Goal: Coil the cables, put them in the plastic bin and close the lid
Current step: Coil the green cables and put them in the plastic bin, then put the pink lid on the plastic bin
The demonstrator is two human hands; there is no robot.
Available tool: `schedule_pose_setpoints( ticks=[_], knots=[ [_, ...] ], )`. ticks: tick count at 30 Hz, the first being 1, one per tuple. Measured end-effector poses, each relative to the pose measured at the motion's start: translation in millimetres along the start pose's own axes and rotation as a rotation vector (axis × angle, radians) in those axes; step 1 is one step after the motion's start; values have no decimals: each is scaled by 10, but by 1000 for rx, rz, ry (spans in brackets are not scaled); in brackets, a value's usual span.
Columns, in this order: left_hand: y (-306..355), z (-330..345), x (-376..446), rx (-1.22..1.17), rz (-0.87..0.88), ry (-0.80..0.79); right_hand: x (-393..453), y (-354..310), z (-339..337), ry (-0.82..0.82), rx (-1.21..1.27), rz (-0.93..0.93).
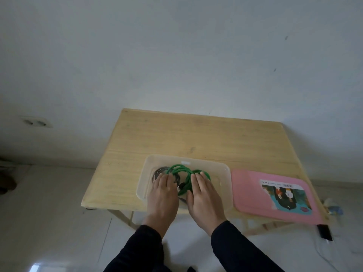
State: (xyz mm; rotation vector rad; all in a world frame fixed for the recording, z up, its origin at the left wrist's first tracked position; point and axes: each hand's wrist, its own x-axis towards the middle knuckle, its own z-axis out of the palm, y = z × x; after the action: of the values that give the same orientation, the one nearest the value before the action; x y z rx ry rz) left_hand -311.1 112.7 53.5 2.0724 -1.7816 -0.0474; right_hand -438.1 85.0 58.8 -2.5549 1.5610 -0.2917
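Two dark sleeves rise from the bottom edge of the frame, one to each hand. The left hand [164, 190] and the right hand [202, 190] lie palm down side by side, fingers straight and close together, pressing flat on the cables inside one clear plastic bin [224, 185] in the lower middle of the frame. Two cables show — a green cable [181, 169] coiled in several loops under both sets of fingertips, spread across the bin left to right, and a dark cable [160, 170] coiled at the bin's left end, partly under the left hand. The bin's long axis runs left to right, parallel to the near table edge. Just beside its right end lies one pink lid [249, 191], flat, off the bin, with a picture label on it; its long axis also runs left to right, slanting down toward the frame's right. Both rest on one light wooden table [196, 134]. Beyond it stands a pale wall — a double socket [36, 122] shows at the left. The floor is pale.
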Motion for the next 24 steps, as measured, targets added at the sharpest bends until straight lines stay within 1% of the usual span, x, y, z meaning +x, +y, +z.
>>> schedule_pose_setpoints(
  ticks=[2,5,9,11,13,15,19,21,24],
  knots=[
    [8,19,-40,-13,5,-14,-54,10,-23,13,4,11],
    [64,34,-33,-35,76,-2,-100,41,-86,32,26,37],
    [286,-20,93,-84,155,15,-153,167,-220,114,31,91],
    [472,-25,156,-58,197,33,-206,291,-294,148,22,101],
    [694,5,198,-96,245,37,-266,464,-365,166,12,130],
    [934,78,200,-140,271,16,-325,681,-430,176,-4,189],
    [1453,282,153,-125,416,24,-469,1189,-511,174,-48,313],
    [1685,432,125,-156,394,43,-554,1454,-517,173,-56,335],
    [1934,694,77,-177,283,-18,-682,1854,-505,155,-64,336]
  ],
)
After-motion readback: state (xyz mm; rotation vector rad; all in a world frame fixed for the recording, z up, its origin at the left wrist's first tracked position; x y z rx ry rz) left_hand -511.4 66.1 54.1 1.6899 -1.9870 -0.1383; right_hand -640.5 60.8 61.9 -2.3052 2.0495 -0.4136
